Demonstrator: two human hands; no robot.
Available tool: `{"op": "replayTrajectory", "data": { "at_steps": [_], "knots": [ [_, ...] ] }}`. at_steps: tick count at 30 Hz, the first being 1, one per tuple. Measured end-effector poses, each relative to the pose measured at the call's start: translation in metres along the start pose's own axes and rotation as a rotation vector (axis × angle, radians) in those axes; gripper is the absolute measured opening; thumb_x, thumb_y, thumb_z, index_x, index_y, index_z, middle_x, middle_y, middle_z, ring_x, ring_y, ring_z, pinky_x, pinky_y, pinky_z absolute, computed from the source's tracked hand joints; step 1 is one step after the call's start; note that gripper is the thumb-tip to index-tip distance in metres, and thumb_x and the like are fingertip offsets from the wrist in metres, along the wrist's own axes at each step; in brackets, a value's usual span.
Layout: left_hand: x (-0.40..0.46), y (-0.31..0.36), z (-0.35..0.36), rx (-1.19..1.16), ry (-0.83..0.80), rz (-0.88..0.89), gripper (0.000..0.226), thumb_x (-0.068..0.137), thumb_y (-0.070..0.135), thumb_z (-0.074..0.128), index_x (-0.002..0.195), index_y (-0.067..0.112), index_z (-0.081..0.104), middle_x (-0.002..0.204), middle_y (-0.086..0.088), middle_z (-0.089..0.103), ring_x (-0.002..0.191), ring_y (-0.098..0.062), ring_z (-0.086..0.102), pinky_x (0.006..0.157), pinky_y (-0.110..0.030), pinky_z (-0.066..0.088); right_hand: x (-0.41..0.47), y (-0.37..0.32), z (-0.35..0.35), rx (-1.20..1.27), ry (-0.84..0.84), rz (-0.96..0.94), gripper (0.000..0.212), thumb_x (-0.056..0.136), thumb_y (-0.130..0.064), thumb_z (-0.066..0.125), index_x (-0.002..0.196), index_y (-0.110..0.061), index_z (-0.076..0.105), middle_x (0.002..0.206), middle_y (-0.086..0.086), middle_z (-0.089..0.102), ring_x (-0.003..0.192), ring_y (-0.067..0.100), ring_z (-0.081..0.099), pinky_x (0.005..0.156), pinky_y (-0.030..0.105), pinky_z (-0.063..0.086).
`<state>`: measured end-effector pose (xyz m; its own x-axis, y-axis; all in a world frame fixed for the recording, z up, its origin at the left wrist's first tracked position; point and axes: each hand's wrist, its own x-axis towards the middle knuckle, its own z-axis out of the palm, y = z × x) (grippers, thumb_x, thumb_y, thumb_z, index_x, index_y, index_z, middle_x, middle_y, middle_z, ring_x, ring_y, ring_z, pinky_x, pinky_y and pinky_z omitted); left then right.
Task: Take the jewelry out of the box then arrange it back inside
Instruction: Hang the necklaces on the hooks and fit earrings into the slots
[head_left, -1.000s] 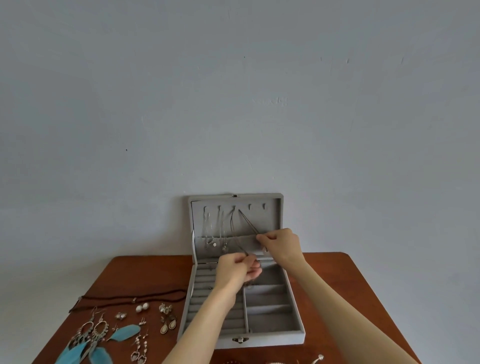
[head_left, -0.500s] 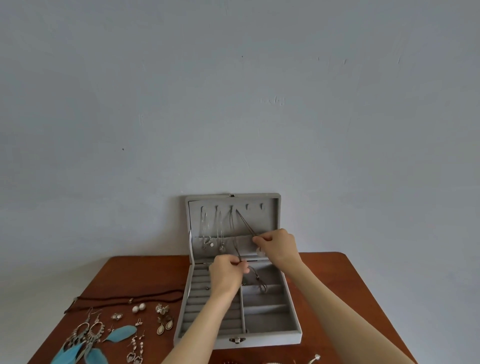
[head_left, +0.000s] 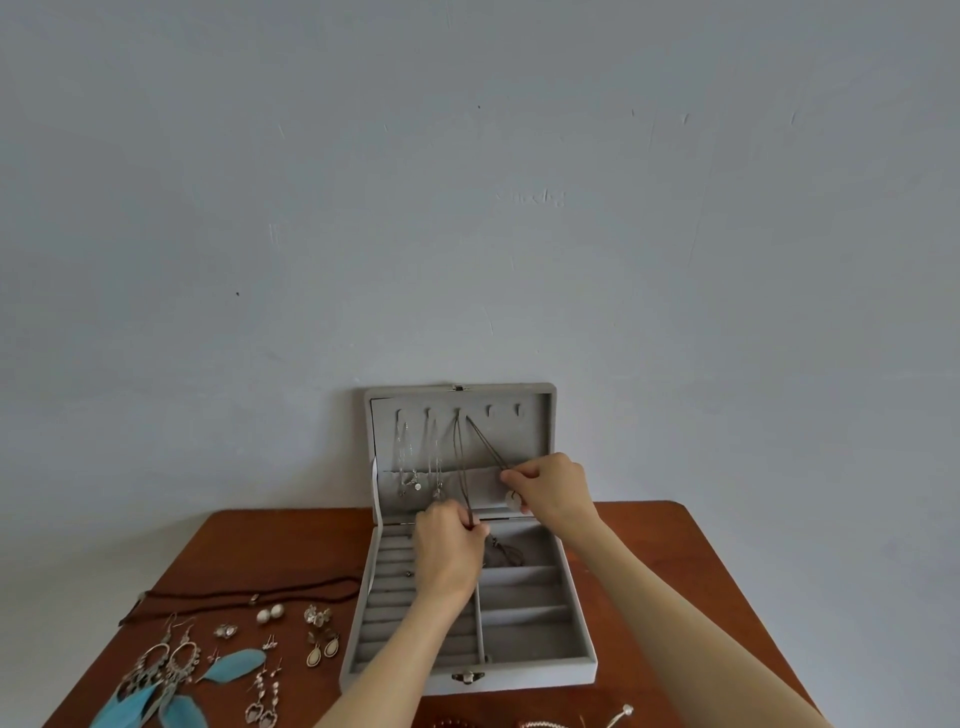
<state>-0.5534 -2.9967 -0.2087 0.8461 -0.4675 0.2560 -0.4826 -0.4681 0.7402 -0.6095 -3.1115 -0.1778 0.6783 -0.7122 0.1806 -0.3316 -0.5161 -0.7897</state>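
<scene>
Here we work at the open grey box (head_left: 467, 680) on the table (head_left: 291, 540). Our left hand (head_left: 447, 556) pinches the brown cord necklace (head_left: 460, 467) just above the box's tray, and our right hand (head_left: 553, 491) grips its other strand beside the round pendant (head_left: 513, 500) against the lid pocket. The cord hangs from a lid hook. We should probably keep both strands slack and lift the loop off gently, clear of the silver chains (head_left: 415, 462) left of it.

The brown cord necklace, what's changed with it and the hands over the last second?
The left hand drew back toward the tray, pulling the brown cord necklace taut from its hook. A round pendant now shows beneath the right hand. Both hands kept their grip; the jewelry box stayed open.
</scene>
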Motion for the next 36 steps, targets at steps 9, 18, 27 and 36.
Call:
{"op": "replayTrajectory", "data": {
  "at_steps": [9, 18, 27, 36],
  "knots": [
    [0.007, -0.011, -0.006, 0.157, -0.107, 0.047, 0.017, 0.08, 0.032, 0.068, 0.09, 0.02, 0.073, 0.093, -0.001, 0.072, 0.096, -0.02, 0.061, 0.085, -0.038, 0.049, -0.004, 0.006, 0.007, -0.073, -0.061, 0.001, 0.02, 0.088, -0.023, 0.06, 0.084, -0.01, 0.075, 0.07, -0.001, 0.064, 0.066, 0.011, 0.057, 0.069, 0.022, 0.046],
    [0.003, -0.013, -0.031, 0.116, -0.3, 0.034, 0.042, 0.087, 0.027, 0.06, 0.125, 0.01, 0.055, 0.122, -0.006, 0.061, 0.114, -0.018, 0.055, 0.092, -0.023, 0.039, -0.024, 0.0, 0.008, -0.092, -0.104, 0.056, 0.029, 0.09, -0.024, 0.055, 0.075, -0.004, 0.07, 0.074, 0.011, 0.068, 0.074, 0.025, 0.064, 0.072, 0.031, 0.052],
    [-0.028, -0.033, -0.116, 0.057, -0.508, 0.08, 0.038, 0.092, 0.035, 0.05, 0.128, 0.022, 0.053, 0.131, 0.0, 0.055, 0.111, -0.013, 0.055, 0.085, -0.02, 0.043, -0.076, -0.048, 0.032, -0.084, -0.236, -0.112, 0.02, 0.093, -0.026, 0.05, 0.087, -0.015, 0.066, 0.075, -0.004, 0.062, 0.069, 0.01, 0.057, 0.067, 0.022, 0.043],
    [-0.05, -0.104, -0.19, 0.106, -0.339, 0.016, 0.023, 0.094, 0.028, 0.049, 0.111, 0.025, 0.064, 0.117, 0.006, 0.063, 0.104, -0.006, 0.056, 0.088, -0.022, 0.044, -0.115, -0.096, 0.093, -0.11, -0.316, -0.26, 0.022, 0.092, -0.024, 0.053, 0.102, -0.014, 0.069, 0.097, 0.002, 0.071, 0.094, 0.014, 0.063, 0.085, 0.026, 0.049]
  ]
}}
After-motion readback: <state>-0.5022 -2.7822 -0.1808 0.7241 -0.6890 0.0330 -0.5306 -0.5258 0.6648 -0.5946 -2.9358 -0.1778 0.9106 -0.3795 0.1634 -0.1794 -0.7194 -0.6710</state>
